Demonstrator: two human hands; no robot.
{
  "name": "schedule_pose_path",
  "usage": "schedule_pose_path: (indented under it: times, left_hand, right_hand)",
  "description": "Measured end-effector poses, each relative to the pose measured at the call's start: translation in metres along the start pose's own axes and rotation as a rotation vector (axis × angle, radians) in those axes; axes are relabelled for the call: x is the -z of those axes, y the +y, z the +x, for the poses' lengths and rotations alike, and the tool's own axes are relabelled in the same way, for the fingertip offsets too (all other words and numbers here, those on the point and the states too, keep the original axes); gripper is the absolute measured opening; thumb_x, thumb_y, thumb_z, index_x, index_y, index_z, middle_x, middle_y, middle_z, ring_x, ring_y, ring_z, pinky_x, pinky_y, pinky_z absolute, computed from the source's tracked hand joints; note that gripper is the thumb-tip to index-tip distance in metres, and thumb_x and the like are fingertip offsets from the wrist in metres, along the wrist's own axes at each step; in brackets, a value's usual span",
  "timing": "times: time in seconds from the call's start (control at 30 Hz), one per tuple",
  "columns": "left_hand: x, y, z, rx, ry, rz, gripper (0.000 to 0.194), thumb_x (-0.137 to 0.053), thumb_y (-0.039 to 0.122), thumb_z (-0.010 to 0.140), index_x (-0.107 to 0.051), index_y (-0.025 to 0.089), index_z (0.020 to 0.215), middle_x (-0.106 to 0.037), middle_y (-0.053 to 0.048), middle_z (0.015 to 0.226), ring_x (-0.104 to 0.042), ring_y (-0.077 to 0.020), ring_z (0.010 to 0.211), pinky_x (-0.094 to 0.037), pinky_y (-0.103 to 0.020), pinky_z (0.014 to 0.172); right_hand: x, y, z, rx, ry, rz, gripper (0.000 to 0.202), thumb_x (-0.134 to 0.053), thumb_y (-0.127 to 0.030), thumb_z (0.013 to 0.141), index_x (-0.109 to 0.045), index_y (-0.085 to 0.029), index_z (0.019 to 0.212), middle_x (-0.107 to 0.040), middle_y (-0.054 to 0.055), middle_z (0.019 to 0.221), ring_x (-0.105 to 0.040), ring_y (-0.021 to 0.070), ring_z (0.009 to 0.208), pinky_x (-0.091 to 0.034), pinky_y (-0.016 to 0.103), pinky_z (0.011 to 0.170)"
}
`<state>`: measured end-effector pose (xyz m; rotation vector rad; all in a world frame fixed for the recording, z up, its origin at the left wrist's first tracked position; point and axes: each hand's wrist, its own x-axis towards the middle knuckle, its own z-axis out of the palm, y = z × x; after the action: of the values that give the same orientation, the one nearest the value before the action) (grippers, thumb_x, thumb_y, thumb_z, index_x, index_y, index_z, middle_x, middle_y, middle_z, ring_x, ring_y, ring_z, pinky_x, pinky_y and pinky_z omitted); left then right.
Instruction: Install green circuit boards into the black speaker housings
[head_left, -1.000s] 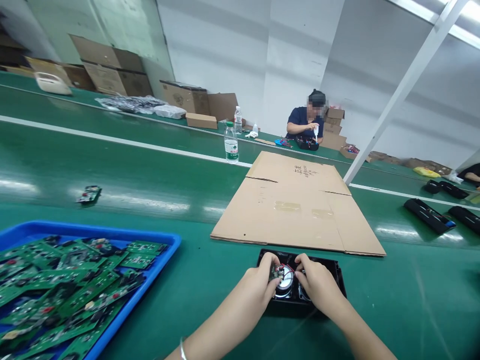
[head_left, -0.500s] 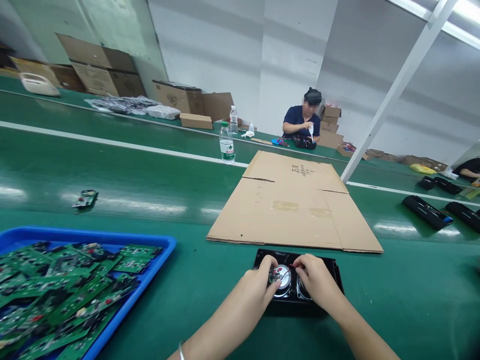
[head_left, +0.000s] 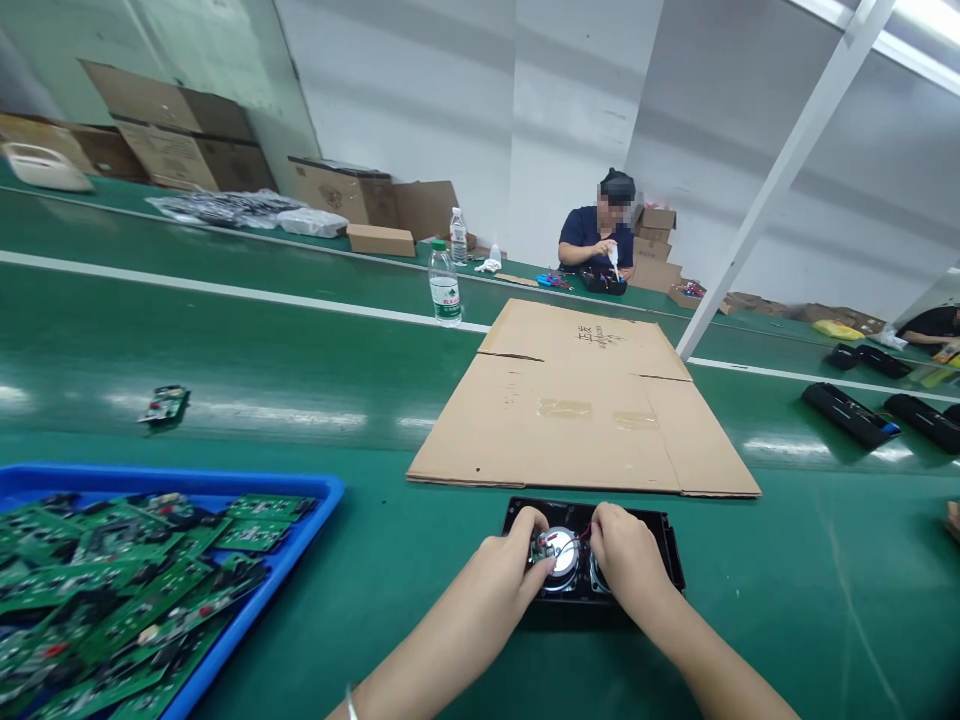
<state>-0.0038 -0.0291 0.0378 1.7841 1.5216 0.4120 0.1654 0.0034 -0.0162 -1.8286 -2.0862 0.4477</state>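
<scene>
A black speaker housing [head_left: 671, 545] lies on the green bench in front of me, with two round speaker drivers inside. The left driver [head_left: 562, 562] shows its silver back; my right hand mostly covers the other driver [head_left: 598, 574]. At the left driver's edge, my left hand [head_left: 513, 562] pinches a small green circuit board [head_left: 538, 548] between thumb and fingers. My right hand [head_left: 628, 552] is closed over the middle of the housing, its fingertips on thin red and black wires [head_left: 582, 533]. The wire ends under those fingers are hidden.
A blue tray [head_left: 330, 487] piled with circuit boards stands at left. Beyond the housing lies flat cardboard [head_left: 585, 450]. One loose board [head_left: 166, 404] and a water bottle [head_left: 445, 290] sit farther back. Black housings [head_left: 847, 415] lie at right; a co-worker [head_left: 600, 235] sits opposite.
My right fingers have curled in closer around the wires, and the hand has shifted slightly. My left hand keeps hold of the circuit board. The view has shifted slightly.
</scene>
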Motion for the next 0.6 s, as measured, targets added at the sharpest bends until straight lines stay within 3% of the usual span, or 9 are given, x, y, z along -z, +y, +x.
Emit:
schedule_pose_path:
  times: [0.17,0.37,0.6]
  left_hand:
    - [-0.002,-0.001,0.003,0.029,-0.012,-0.031,0.012,-0.037,0.026,0.084,-0.041,0.022,0.093,-0.055,0.000,0.068,-0.060,-0.0210,0.066,-0.040,-0.025,0.056]
    - [-0.007,-0.001,0.004,0.005,0.066,-0.109,0.015,-0.036,0.021,0.082,-0.043,0.020,0.096,-0.058,-0.001,0.067,-0.059,-0.0205,0.067,-0.040,-0.026,0.058]
    - [-0.009,-0.004,0.007,-0.028,0.072,-0.224,0.013,-0.036,0.023,0.082,-0.042,0.021,0.094,-0.061,-0.002,0.072,-0.059,-0.0188,0.067,-0.043,-0.027,0.059]
  right_hand:
    - [0.009,-0.002,0.001,0.013,0.000,0.245,0.010,-0.040,-0.013,0.081,-0.050,-0.016,0.082,-0.056,0.001,0.068,-0.051,0.0115,0.056,-0.038,0.021,0.051]
    - [0.024,-0.002,-0.001,0.092,-0.137,0.525,0.011,-0.049,-0.021,0.079,-0.059,-0.017,0.076,-0.057,-0.002,0.062,-0.051,0.0091,0.051,-0.040,0.019,0.048]
    - [0.026,-0.011,-0.006,0.307,-0.082,0.314,0.014,-0.051,-0.013,0.078,-0.063,-0.018,0.074,-0.059,0.000,0.070,-0.052,0.0110,0.062,-0.039,0.021,0.057]
